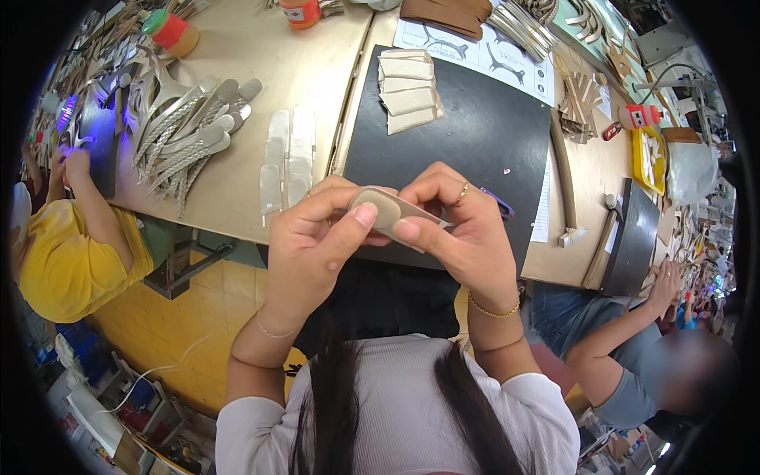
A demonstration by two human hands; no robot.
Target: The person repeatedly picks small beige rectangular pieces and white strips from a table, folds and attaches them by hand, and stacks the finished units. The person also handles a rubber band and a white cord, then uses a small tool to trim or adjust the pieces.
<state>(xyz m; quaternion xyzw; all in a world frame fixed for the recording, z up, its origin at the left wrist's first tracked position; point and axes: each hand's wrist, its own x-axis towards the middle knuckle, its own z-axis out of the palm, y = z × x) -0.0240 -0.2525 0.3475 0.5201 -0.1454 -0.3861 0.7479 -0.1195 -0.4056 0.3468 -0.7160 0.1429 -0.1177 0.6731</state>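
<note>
Both my hands hold a small taupe strap piece, apparently leather, with a rounded end [385,210], above the near edge of a black mat [467,119]. My left hand [305,241] pinches the rounded end, its thumb pressed on the top face. My right hand [469,233] grips the narrower part between thumb and fingers, which partly hide it. Beyond them on the mat lies an overlapping row of beige pieces [410,91]. Left of the mat, pale metallic-looking strips [286,162] rest on the table near my left hand.
Braided straps with rounded ends [190,127] are heaped at the left. An orange jar with a green lid [170,33] stands behind them. Right of the mat lie a long wooden stick [560,166], a hammer [608,218] and a yellow tray [649,161]. Co-workers sit on both sides.
</note>
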